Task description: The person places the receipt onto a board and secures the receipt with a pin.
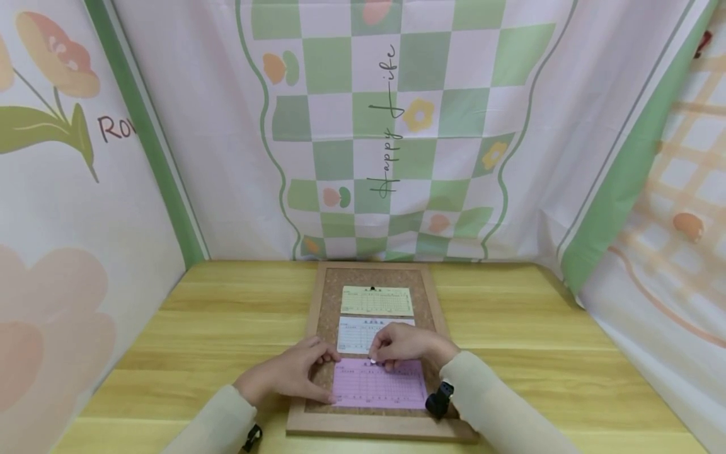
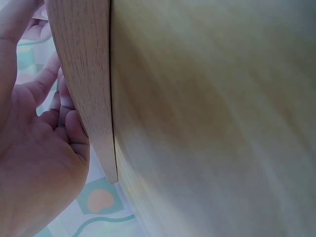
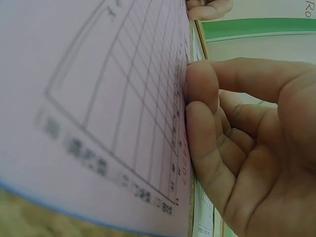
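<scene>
A pink printed form (image 1: 379,388) lies on the lower part of a wood-framed corkboard (image 1: 331,277). At its top edge, near the middle, my right hand (image 1: 405,343) pinches a small whitish push pin (image 1: 372,361) between thumb and forefinger. In the right wrist view the fingertips (image 3: 201,81) meet right at the form's top edge and hide most of the pin. My left hand (image 1: 295,372) rests across the board's left frame, its thumb on the form's lower left corner and its fingertips by the upper left corner.
Above the pink form are a pale blue form (image 1: 353,334), partly behind my right hand, and a yellow form (image 1: 377,302) with a black push pin (image 1: 372,288) at its top. The board lies on a wood-grain table (image 1: 227,315) enclosed by printed curtains (image 1: 380,126).
</scene>
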A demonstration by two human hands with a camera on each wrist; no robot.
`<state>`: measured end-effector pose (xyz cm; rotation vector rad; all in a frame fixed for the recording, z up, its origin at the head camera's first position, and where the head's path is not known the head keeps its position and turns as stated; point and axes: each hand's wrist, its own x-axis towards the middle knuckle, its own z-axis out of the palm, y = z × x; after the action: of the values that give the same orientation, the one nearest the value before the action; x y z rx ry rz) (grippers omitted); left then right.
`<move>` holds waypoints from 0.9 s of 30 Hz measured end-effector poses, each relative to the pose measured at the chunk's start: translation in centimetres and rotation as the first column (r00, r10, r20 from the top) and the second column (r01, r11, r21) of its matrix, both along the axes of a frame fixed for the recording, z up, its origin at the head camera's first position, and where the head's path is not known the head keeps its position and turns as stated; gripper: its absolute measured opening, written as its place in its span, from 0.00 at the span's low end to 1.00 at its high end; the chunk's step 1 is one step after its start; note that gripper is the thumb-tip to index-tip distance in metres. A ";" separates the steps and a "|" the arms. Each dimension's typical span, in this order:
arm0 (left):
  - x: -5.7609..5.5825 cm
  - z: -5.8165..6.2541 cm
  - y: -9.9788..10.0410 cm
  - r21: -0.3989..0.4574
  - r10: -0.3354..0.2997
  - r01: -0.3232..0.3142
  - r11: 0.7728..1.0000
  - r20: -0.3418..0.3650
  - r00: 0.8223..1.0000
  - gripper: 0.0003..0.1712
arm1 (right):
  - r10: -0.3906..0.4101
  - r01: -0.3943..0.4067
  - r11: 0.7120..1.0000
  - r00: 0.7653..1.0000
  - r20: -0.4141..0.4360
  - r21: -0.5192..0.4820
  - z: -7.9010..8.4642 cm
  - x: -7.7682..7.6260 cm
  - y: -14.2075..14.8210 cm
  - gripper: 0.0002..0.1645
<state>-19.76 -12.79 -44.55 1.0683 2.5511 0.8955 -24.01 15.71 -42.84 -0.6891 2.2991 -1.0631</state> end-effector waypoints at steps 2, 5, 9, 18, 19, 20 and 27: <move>0.0 0.0 0.0 0.002 0.000 0.000 1.000 0.000 1.000 0.37 | 0.001 -0.001 1.000 1.000 -0.007 0.005 -0.1 0.0 0.0 0.04; 0.0 0.0 0.0 0.005 0.001 -0.001 1.000 -0.002 1.000 0.37 | -0.001 0.001 1.000 1.000 -0.019 0.009 -0.1 0.1 0.0 0.05; 0.0 0.0 0.0 0.007 0.002 -0.002 1.000 -0.005 1.000 0.36 | -0.004 0.004 1.000 1.000 -0.031 0.015 0.0 0.2 0.0 0.05; 0.1 0.1 -0.1 0.010 0.012 -0.012 1.000 0.002 1.000 0.37 | -0.009 0.014 0.998 0.997 -0.083 0.058 0.1 0.5 -0.3 0.05; 0.0 0.0 -0.1 0.010 0.012 -0.012 1.000 0.001 1.000 0.37 | -0.006 0.012 0.998 0.996 -0.092 0.063 0.0 0.5 -0.4 0.05; 0.0 0.0 -0.1 0.011 0.010 -0.010 1.000 -0.002 1.000 0.37 | -0.004 0.010 0.998 0.995 -0.098 0.069 0.0 0.6 -0.4 0.05; 0.0 -0.3 -0.1 0.009 0.002 -0.002 1.000 -0.008 1.000 0.36 | 0.008 0.005 0.994 0.993 -0.118 0.110 0.2 0.7 -0.6 0.06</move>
<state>-19.80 -12.86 -44.82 1.0733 2.5575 0.9055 -23.29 15.13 -42.64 -0.7266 2.4374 -0.9088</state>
